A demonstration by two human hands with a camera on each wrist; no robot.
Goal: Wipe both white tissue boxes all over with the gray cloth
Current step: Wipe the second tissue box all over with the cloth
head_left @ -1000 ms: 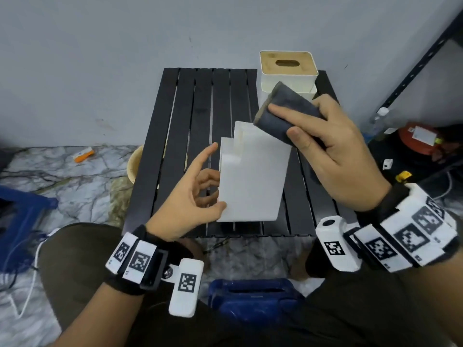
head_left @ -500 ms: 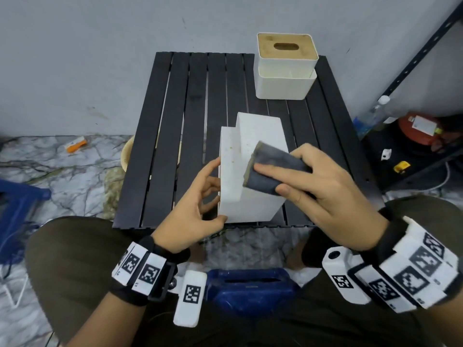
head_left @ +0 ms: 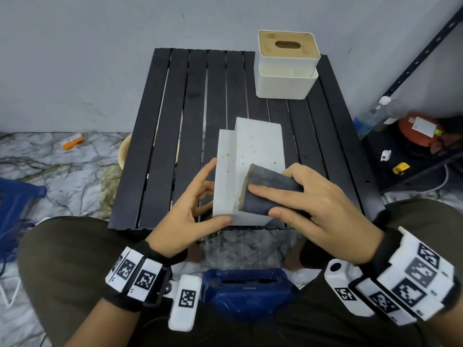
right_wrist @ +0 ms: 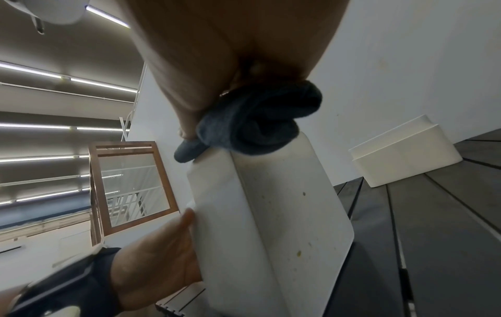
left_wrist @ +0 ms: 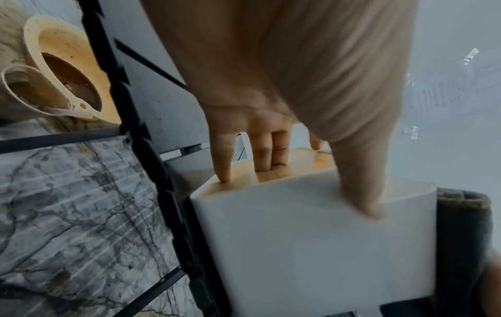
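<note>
Black slatted table, long boards running toward the wall, gaps between them. It stands on a grey-veined marble floor. Two things sit directly on the table. Far right corner: white tissue box with wooden lid, upright, slot facing up, stepped body. Near edge, centre: second white tissue box, tipped on its side, stained face up, near end at the table's front edge. The two boxes are well apart. On the floor left of the table: beige bowl partly tucked under the table edge, small orange item further left.
</note>
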